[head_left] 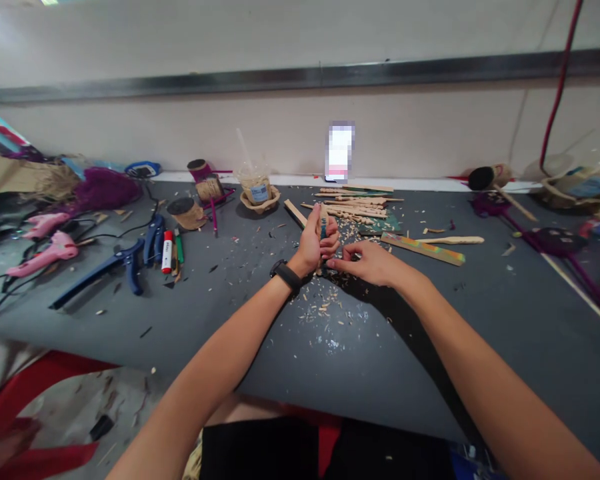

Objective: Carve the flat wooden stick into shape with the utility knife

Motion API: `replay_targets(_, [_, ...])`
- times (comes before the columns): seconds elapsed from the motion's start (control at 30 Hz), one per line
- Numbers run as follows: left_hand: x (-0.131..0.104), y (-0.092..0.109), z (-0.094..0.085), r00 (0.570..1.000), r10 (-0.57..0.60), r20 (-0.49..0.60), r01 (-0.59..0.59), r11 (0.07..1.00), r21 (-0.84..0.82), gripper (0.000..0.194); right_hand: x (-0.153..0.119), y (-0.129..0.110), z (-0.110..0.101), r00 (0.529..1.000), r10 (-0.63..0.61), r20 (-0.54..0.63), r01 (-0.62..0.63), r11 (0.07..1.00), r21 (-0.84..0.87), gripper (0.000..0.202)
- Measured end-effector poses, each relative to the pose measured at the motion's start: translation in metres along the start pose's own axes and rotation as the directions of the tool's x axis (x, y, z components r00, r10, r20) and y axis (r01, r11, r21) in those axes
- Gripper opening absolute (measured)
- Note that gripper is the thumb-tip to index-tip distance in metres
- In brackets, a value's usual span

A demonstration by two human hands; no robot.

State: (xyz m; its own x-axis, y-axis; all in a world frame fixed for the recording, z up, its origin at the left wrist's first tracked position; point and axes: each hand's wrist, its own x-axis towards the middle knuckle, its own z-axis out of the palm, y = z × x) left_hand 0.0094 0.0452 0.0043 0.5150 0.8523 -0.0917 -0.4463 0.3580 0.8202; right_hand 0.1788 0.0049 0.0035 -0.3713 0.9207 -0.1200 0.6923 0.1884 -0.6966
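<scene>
My left hand (pixel 319 241), a dark watch on its wrist, is closed around an upright pale wooden piece (pixel 323 216). A blue-green patch shows between its fingers, too small to identify. Just to the right, my right hand (pixel 366 261) is closed with thumb and fingertips pinched near the lower end of that piece. What those fingertips hold, if anything, cannot be made out. Pale wood shavings (pixel 325 308) lie scattered on the grey table (pixel 300 380) under and around both hands. Behind them is a pile of carved wooden sticks (pixel 363 208).
A phone (pixel 341 150) leans against the wall. Left stand a drink cup (pixel 256 189), a marker (pixel 167 252), blue cutters (pixel 125 261) and pink glue guns (pixel 50 257) with cables. Flat wooden strips (pixel 423 249) and a carved stick (pixel 453 240) lie to the right.
</scene>
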Motion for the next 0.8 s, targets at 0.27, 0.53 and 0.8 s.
replay_targets(0.27, [-0.001, -0.002, 0.003, 0.999, -0.010, 0.053, 0.006, 0.996, 0.085, 0.067, -0.001, -0.006, 0.001, 0.997, 0.015, 0.082, -0.007, 0.996, -0.094, 0.054])
replay_targets(0.53, [-0.002, -0.004, 0.003, 0.996, 0.092, 0.023, -0.094, 0.981, 0.167, 0.062, -0.013, -0.008, 0.004, 0.996, -0.086, 0.005, 0.085, 0.965, -0.248, 0.046])
replay_targets(0.8, [-0.001, 0.000, -0.003, 0.947, 0.293, -0.132, -0.269, 0.948, 0.168, 0.041, -0.022, -0.010, 0.002, 0.993, -0.109, -0.050, 0.092, 0.957, -0.275, 0.045])
